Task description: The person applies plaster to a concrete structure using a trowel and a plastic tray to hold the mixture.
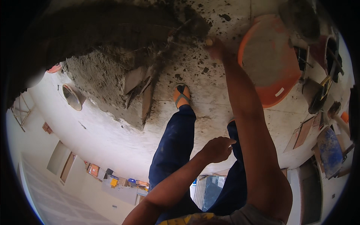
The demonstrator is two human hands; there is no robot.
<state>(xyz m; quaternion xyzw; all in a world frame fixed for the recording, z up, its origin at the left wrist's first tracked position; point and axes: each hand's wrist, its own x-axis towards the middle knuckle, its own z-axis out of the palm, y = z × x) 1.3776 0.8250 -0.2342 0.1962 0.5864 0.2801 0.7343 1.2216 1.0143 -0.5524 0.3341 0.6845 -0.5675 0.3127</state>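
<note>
The right hand [216, 50] is at the upper centre of the frame, its fingers closed around a handle [209, 42] whose pale, rounded end shows at the near side of the fist; what the handle belongs to runs off into shadow, so I cannot tell the tool. Just left of it, a heap [92, 77] of grey, wet-looking mortar fills much of the upper left, with broken boards [147, 103] sticking out of its lower right edge. The left hand [217, 150] sits below centre, close to the right forearm, its fingers loosely curled (I cannot tell whether they hold anything). Between the heap and the right arm, dark splashes dot the pale floor [210, 90], and a sandalled foot [182, 98] stands there, under dark blue trousers [170, 144]. An orange tub [268, 100], grey inside, is at the upper right, just beside the right forearm, with a dark bucket [300, 20] above it. A round container [77, 105] is at the left, apart from the heap, and a blue, smeared piece [330, 152] is at the far right.
</note>
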